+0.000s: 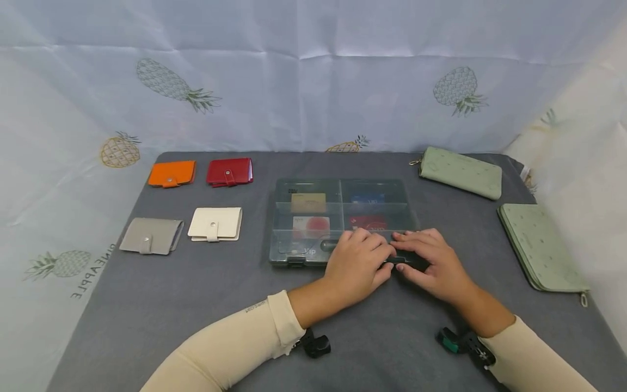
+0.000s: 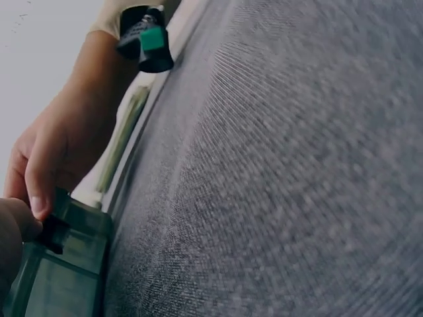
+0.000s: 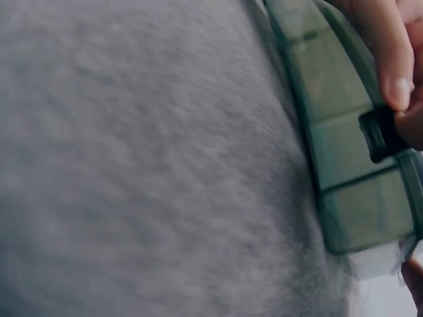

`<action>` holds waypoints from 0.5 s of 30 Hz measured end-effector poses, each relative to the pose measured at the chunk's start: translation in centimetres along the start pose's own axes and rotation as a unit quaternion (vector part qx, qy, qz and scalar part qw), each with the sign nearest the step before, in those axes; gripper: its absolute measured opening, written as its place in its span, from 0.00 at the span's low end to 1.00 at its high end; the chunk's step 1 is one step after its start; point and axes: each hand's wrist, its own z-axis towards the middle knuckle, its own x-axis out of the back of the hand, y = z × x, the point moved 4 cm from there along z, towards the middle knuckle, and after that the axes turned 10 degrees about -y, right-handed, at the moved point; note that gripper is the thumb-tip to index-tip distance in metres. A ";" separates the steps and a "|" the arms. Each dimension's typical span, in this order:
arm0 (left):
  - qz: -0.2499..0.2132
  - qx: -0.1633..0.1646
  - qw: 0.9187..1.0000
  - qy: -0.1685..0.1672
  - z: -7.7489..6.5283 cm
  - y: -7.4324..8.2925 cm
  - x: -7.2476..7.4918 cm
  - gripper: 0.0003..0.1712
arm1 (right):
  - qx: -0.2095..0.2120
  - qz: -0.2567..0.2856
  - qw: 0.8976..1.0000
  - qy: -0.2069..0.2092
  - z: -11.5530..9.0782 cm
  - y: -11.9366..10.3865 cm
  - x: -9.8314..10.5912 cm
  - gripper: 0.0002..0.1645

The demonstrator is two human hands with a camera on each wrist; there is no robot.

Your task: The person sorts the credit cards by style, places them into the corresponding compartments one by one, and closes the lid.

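Note:
A clear dark-green plastic divided box (image 1: pixel 343 190) lies with its lid down, cards visible inside its compartments. My left hand (image 1: pixel 360 267) curls over the front edge near the right end, fingers on the lid and thumb low at the front. Beside it, my right hand (image 1: pixel 436 264) grips the same edge, its thumb almost meeting the left hand's. Between the hands, a black latch (image 2: pixel 54 234) shows in the left wrist view under the fingertips. The latch (image 3: pixel 383 135) juts from the box's front wall in the right wrist view. Another latch (image 1: pixel 296 261) sits at the front left.
On the left lie small snap card holders: orange (image 1: pixel 171 173), red (image 1: pixel 229 171), grey (image 1: pixel 151 235) and cream (image 1: pixel 214 223). Two light-green zip wallets (image 1: pixel 460 171) lie at the right. Grey cloth (image 1: pixel 206 294) covers the table, with pineapple-print fabric (image 1: pixel 303 98) behind.

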 end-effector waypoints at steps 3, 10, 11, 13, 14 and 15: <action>0.003 -0.010 1.000 0.007 0.0 0.2 -0.2 0.11 | 0.006 -0.005 1.000 0.008 -0.1 -0.3 0.1 0.31; -0.018 -0.035 0.999 -0.002 -0.3 0.3 0.1 0.13 | -0.035 -0.033 0.997 -0.053 -0.3 -1.2 1.0 0.27; -0.015 -0.042 0.999 -0.012 -0.5 0.3 0.3 0.14 | -0.039 -0.040 0.996 -0.063 -0.2 -1.4 1.1 0.27; -0.006 -0.060 0.997 -0.036 -1.0 0.2 0.8 0.17 | -0.039 -0.056 0.994 -0.081 0.1 -1.7 1.4 0.28; 0.001 -0.071 0.996 -0.049 -1.3 0.0 1.1 0.20 | -0.039 -0.067 0.993 -0.091 0.3 -1.9 1.6 0.30; 0.007 -0.082 0.995 -0.060 -1.7 -0.2 1.4 0.22 | -0.039 -0.077 0.991 -0.101 0.5 -2.1 1.7 0.31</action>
